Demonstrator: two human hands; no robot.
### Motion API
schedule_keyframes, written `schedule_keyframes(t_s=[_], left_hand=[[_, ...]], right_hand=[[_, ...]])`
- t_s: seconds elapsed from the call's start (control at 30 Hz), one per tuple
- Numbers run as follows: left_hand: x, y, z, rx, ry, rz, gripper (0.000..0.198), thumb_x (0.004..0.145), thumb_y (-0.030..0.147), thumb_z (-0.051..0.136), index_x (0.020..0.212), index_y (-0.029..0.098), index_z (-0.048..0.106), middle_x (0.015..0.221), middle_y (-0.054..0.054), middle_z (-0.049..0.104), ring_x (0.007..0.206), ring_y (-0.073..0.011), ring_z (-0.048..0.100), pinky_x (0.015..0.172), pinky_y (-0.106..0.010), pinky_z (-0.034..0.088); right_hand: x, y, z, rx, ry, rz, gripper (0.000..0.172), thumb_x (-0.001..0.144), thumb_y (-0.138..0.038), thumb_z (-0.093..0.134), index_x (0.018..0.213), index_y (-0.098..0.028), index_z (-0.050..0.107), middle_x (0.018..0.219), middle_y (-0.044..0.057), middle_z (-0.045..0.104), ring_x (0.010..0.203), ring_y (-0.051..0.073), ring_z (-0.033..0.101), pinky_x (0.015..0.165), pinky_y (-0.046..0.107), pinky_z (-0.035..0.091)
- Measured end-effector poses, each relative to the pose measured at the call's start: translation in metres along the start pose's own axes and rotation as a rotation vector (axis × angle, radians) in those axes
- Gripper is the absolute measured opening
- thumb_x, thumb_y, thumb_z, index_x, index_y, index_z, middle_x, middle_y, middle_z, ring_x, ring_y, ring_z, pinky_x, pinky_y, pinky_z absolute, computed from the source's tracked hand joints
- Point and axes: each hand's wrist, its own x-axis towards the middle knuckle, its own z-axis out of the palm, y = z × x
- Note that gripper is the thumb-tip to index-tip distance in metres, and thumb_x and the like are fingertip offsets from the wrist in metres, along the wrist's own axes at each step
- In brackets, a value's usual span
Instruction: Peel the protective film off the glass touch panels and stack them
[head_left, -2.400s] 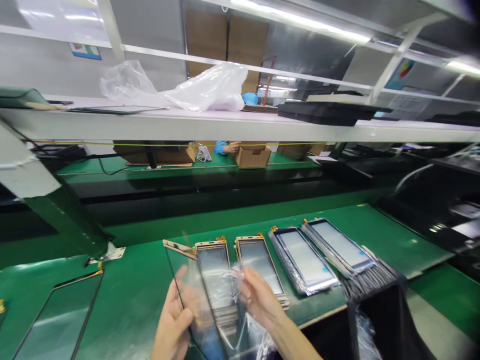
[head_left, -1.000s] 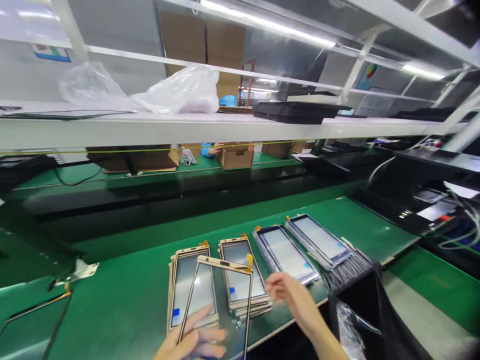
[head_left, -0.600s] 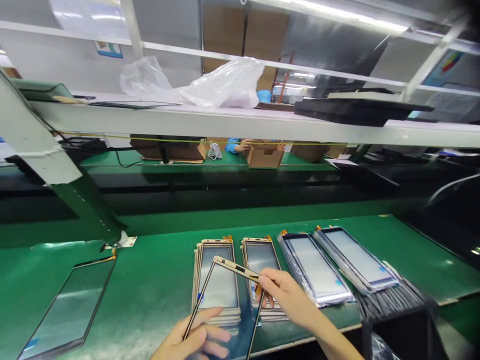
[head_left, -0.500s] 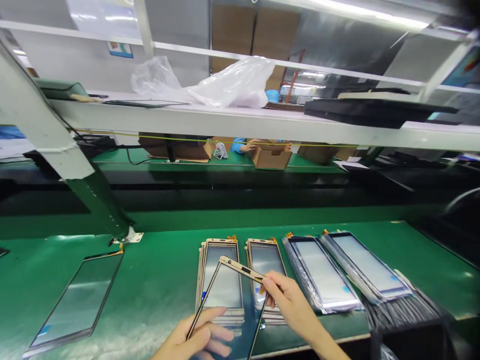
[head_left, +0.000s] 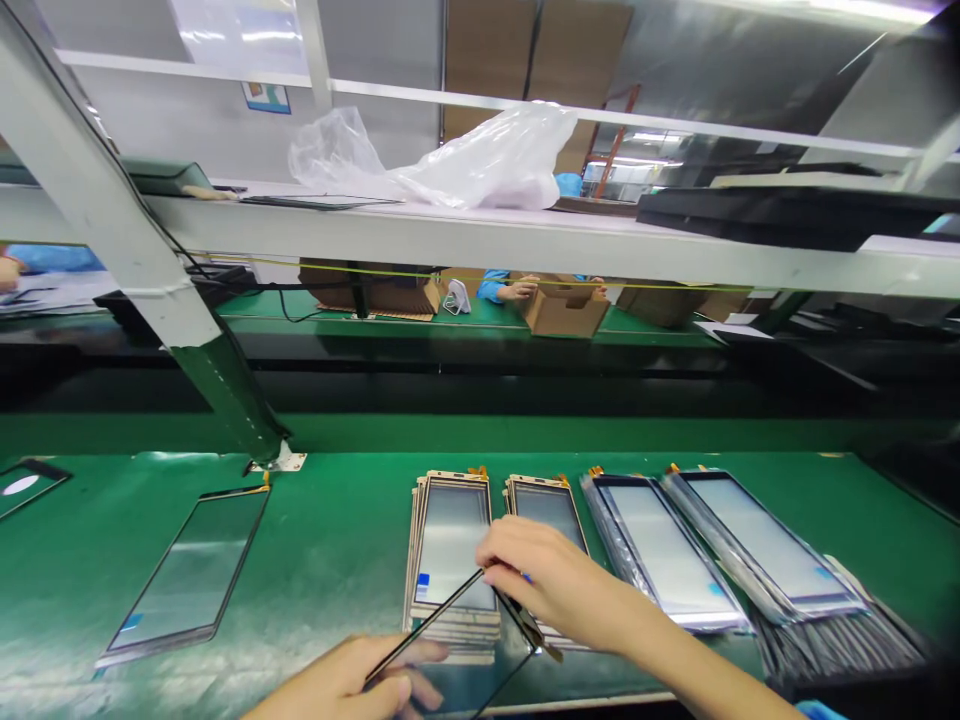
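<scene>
Between my hands is a thin, clear glass touch panel (head_left: 426, 627) with a black border, tilted over the bench. My left hand (head_left: 367, 680) grips its left long edge, some fingers showing through the glass. Closed on the upper corner is my right hand (head_left: 544, 580), which partly hides the short edge; a small orange flex tail (head_left: 553, 654) sticks out below it. Behind the hands lies a stack of pale-framed panels (head_left: 454, 540). A second pale-framed stack (head_left: 551, 510) is partly covered by my right hand.
Two stacks of film-wrapped panels, one nearer (head_left: 656, 550) and one farther right (head_left: 761, 540), lie on the green bench (head_left: 322, 560). Another glass panel (head_left: 191, 565) rests at left, near a slanted post (head_left: 225, 390). Across the bench, a person's hands hold a cardboard box (head_left: 566, 308).
My right hand has slid left to the panel's upper corner, and the panel has tipped so its short edge now slopes down to the right. The view has turned slightly left.
</scene>
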Motion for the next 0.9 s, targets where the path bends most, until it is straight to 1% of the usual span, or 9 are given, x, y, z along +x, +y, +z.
schedule_keyframes(t_s=[0.27,0.4,0.53,0.6,0.63,0.7,0.8,0.83,0.9], left_hand=[[-0.004,0.008,-0.001,-0.017,-0.077,-0.011,0.037,0.088,0.027,0.047,0.122,0.024,0.061,0.103,-0.003,0.073,0.090,-0.0209,0.067,0.077,-0.026,0.052],[-0.003,0.007,0.000,-0.047,-0.086,-0.008,0.034,0.088,0.031,0.050,0.118,0.025,0.064,0.102,-0.003,0.074,0.088,-0.0209,0.068,0.075,-0.026,0.052],[0.001,-0.002,-0.003,-0.178,-0.104,0.002,0.037,0.086,0.039,0.055,0.117,0.021,0.063,0.101,-0.008,0.074,0.088,-0.0226,0.069,0.070,-0.027,0.052],[0.006,-0.009,-0.007,-0.272,-0.112,0.017,0.042,0.084,0.045,0.058,0.117,0.019,0.061,0.100,-0.011,0.074,0.086,-0.0232,0.070,0.067,-0.027,0.052],[0.008,-0.013,-0.010,-0.316,-0.117,0.026,0.045,0.083,0.047,0.059,0.117,0.018,0.060,0.100,-0.013,0.074,0.084,-0.0233,0.071,0.065,-0.027,0.052],[0.013,-0.018,-0.017,-0.381,-0.128,0.040,0.047,0.081,0.050,0.061,0.116,0.018,0.059,0.100,-0.014,0.074,0.083,-0.0236,0.072,0.062,-0.025,0.051],[0.018,-0.022,-0.030,-0.444,-0.119,0.045,0.046,0.081,0.046,0.063,0.117,0.017,0.059,0.099,-0.014,0.074,0.082,-0.0240,0.072,0.059,-0.024,0.051],[0.019,-0.022,-0.034,-0.465,-0.099,0.040,0.046,0.080,0.044,0.064,0.117,0.017,0.059,0.099,-0.014,0.074,0.082,-0.0243,0.072,0.059,-0.024,0.052],[0.020,-0.021,-0.043,-0.510,-0.026,0.026,0.049,0.079,0.042,0.066,0.119,0.017,0.058,0.100,-0.014,0.073,0.084,-0.0249,0.072,0.061,-0.024,0.053]], right_hand=[[-0.005,0.004,-0.001,-0.131,0.026,-0.189,0.029,0.099,-0.023,0.032,0.082,-0.018,0.055,0.074,0.003,0.058,0.067,0.014,0.049,0.061,0.025,0.038],[-0.006,0.005,0.002,-0.259,0.030,-0.223,0.026,0.098,-0.018,0.032,0.084,-0.018,0.054,0.080,0.004,0.058,0.070,0.014,0.049,0.059,0.025,0.037],[-0.014,0.010,0.016,-0.452,0.190,-0.298,0.032,0.096,-0.012,0.025,0.084,-0.018,0.055,0.084,0.007,0.061,0.070,0.017,0.049,0.058,0.027,0.038],[-0.022,0.010,0.024,-0.412,0.260,-0.348,0.033,0.096,-0.012,0.022,0.088,-0.018,0.054,0.086,0.009,0.062,0.069,0.017,0.051,0.059,0.028,0.041],[-0.026,0.009,0.026,-0.319,0.270,-0.340,0.031,0.097,-0.013,0.023,0.090,-0.018,0.053,0.089,0.010,0.063,0.072,0.017,0.054,0.061,0.028,0.043],[-0.036,0.005,0.028,-0.009,0.235,-0.223,0.025,0.098,-0.017,0.025,0.091,-0.020,0.050,0.091,0.008,0.064,0.075,0.016,0.058,0.065,0.026,0.046],[-0.060,0.001,0.025,0.505,0.184,0.070,0.024,0.100,-0.032,0.030,0.085,-0.023,0.046,0.080,0.004,0.063,0.067,0.014,0.061,0.061,0.025,0.049],[-0.072,0.003,0.023,0.608,0.208,0.161,0.026,0.099,-0.037,0.031,0.082,-0.023,0.045,0.073,0.003,0.061,0.062,0.014,0.059,0.059,0.026,0.049],[-0.105,0.010,0.019,0.674,0.331,0.320,0.031,0.097,-0.045,0.036,0.077,-0.023,0.046,0.063,0.001,0.058,0.055,0.014,0.057,0.056,0.027,0.048]])
